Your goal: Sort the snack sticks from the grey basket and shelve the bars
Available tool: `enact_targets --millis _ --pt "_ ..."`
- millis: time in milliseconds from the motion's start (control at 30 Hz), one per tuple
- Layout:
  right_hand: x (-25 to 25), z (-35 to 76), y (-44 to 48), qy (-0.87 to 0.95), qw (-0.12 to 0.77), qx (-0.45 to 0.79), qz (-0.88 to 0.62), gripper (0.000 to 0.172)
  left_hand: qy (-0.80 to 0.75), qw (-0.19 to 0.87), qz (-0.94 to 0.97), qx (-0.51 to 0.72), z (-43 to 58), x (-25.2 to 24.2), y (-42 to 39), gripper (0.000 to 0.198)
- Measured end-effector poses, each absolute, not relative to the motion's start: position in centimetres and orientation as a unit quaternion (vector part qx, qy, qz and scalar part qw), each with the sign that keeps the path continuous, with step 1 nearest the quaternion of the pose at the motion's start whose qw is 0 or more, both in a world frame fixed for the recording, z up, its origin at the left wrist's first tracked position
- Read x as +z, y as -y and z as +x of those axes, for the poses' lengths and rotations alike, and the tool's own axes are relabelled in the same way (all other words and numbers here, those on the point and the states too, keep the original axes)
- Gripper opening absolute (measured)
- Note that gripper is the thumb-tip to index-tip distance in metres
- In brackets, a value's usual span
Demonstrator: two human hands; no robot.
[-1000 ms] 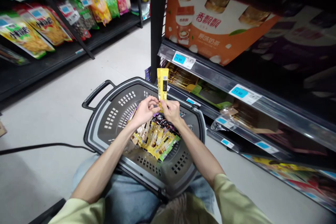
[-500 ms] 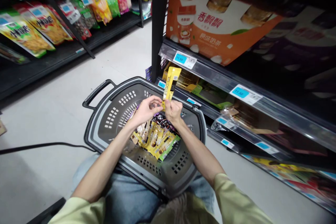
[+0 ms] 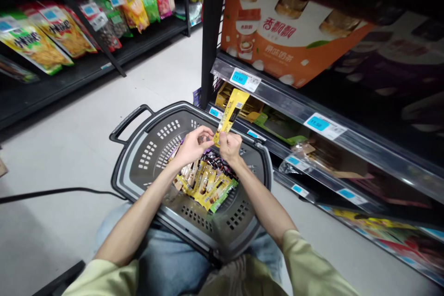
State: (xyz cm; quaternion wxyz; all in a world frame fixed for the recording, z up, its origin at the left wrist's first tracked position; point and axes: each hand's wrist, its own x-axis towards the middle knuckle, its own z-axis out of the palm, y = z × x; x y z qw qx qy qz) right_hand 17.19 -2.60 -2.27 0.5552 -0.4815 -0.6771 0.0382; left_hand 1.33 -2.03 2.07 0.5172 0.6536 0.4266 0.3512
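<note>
Upright but leaning right, a slim yellow stick packet (image 3: pixel 230 113) with a black patch rises from my right hand (image 3: pixel 229 147). That hand is closed in a fist around its lower end. My left hand (image 3: pixel 194 145) has curled fingers, with thumb and fingertips meeting at the packet's lower left corner in what looks like a pinch. Both hands are over a dark grey shopping basket (image 3: pixel 138 148) that rests on my lap. Inside it lie several yellow packets (image 3: pixel 208 182), a green-edged one and some shiny dark purple wrappers (image 3: pixel 217 161), partly hidden by my hands.
To the right, a black shelf rack holds an orange and white carton (image 3: pixel 277 32), with price tags (image 3: pixel 325 125) along its edges. Bagged snacks (image 3: pixel 36 44) fill a shelf at the left. The basket's handle (image 3: pixel 130 122) sticks out; a black cord (image 3: pixel 62 190) runs left of it.
The packet's top has tipped to the right as my right hand turned slightly. My left hand has stayed nearly in place at its lower end.
</note>
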Motion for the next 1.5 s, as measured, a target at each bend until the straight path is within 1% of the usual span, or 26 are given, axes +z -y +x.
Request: enact_targets --millis 200,433,667,733,833,933,1067,1133,1200,1267,1433,1500 --pt "-2.6 17.2 2.6 0.69 0.543 0.069 -0.474 0.055 -0.443 0.48 0.672 0.35 1.2 1.8 2.0 0.016" --pt "-2.6 17.1 2.6 0.692 0.538 0.071 -0.476 0.054 -0.428 0.498 0.66 0.366 1.2 1.3 2.0 0.014" --pt "-2.7 17.3 2.7 0.693 0.516 0.096 -0.495 0.055 -0.441 0.47 0.675 0.359 1.1 1.8 2.1 0.013" --pt "-2.8 17.3 2.8 0.691 0.505 0.123 -0.502 0.052 -0.452 0.451 0.68 0.361 1.0 1.9 2.0 0.011" --pt "-2.7 17.2 3.0 0.687 0.485 0.171 -0.513 0.039 -0.471 0.414 0.688 0.366 0.7 2.2 1.7 0.007" --pt "-2.5 17.0 3.1 0.686 0.472 0.206 -0.514 0.03 -0.435 0.451 0.662 0.411 0.6 2.6 1.4 0.014" --pt "-2.1 16.9 3.2 0.702 0.462 0.228 -0.491 0.025 -0.39 0.533 0.587 0.469 0.5 3.3 1.3 0.023" --pt "-2.1 16.9 3.2 0.707 0.46 0.236 -0.482 0.024 -0.381 0.538 0.58 0.478 0.5 3.5 1.3 0.022" --pt "-2.1 16.7 3.2 0.706 0.462 0.246 -0.477 0.024 -0.382 0.516 0.594 0.484 0.4 3.5 1.2 0.017" --pt "-2.2 16.4 3.3 0.682 0.479 0.277 -0.479 0.025 -0.399 0.493 0.596 0.492 0.3 3.5 1.1 0.012" --pt "-2.0 15.9 2.9 0.527 0.541 0.469 -0.457 0.033 -0.445 0.47 0.558 0.519 0.4 3.8 1.0 0.009" --pt "-1.7 16.1 2.5 0.483 0.55 0.515 -0.445 0.037 -0.449 0.464 0.555 0.524 0.4 4.0 1.0 0.009"
